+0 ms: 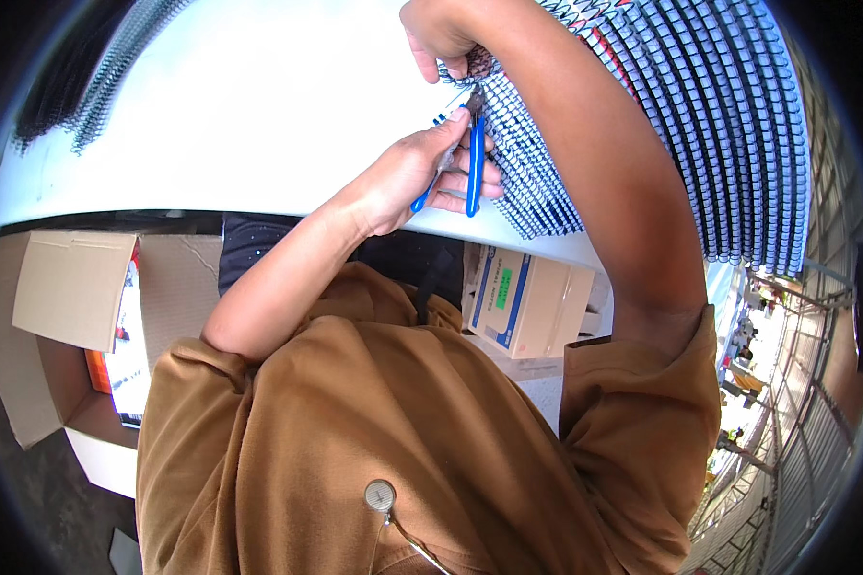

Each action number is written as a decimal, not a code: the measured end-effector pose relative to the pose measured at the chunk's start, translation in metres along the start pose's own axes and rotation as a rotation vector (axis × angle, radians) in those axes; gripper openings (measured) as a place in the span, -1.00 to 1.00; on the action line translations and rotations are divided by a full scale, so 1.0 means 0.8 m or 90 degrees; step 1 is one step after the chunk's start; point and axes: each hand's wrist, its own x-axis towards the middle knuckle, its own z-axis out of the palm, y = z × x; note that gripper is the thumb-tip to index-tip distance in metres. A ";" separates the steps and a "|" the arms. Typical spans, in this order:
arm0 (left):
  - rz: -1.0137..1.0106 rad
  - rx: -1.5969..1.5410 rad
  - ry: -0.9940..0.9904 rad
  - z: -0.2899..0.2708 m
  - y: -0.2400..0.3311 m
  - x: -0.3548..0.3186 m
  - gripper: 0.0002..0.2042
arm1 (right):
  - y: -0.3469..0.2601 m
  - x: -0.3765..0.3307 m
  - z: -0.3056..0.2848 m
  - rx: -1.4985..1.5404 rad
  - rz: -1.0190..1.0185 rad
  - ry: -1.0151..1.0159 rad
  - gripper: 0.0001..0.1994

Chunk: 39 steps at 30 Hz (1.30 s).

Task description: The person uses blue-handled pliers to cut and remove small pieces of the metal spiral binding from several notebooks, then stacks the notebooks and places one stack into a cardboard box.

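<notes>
A pair of blue-handled cutting pliers (pixel 475 158) is in my left hand (pixel 408 172), thumb on one side and fingers curled round the handles. Its dark jaws point away from me, at the edge of rows of black wire binding coils (pixel 532 177). My right arm reaches across from the right. At the far end of these rows, just beyond the jaws, my right hand (pixel 436 38) bends downward with its fingers curled by a dark, brownish bunch of coils (pixel 479 65). What those fingertips pinch is too small to make out.
Curved rows of black coils with pale edges (pixel 738 125) cover the right of the white table (pixel 240 115). More black coils (pixel 115 81) lie far left. Below the table are an open cardboard box (pixel 72 287) on the left and a closed carton (pixel 537 307).
</notes>
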 end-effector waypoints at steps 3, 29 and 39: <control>0.014 -0.033 -0.033 -0.001 -0.008 -0.012 -0.52 | -0.011 -0.007 0.010 0.010 0.004 -0.007 -0.69; 0.020 0.051 -0.031 0.010 0.017 -0.007 -0.46 | -0.015 -0.064 -0.019 -0.055 0.024 0.082 -0.63; 0.078 0.060 -0.025 0.004 0.008 -0.007 -0.52 | -0.009 -0.066 -0.014 -0.070 0.003 0.087 -0.61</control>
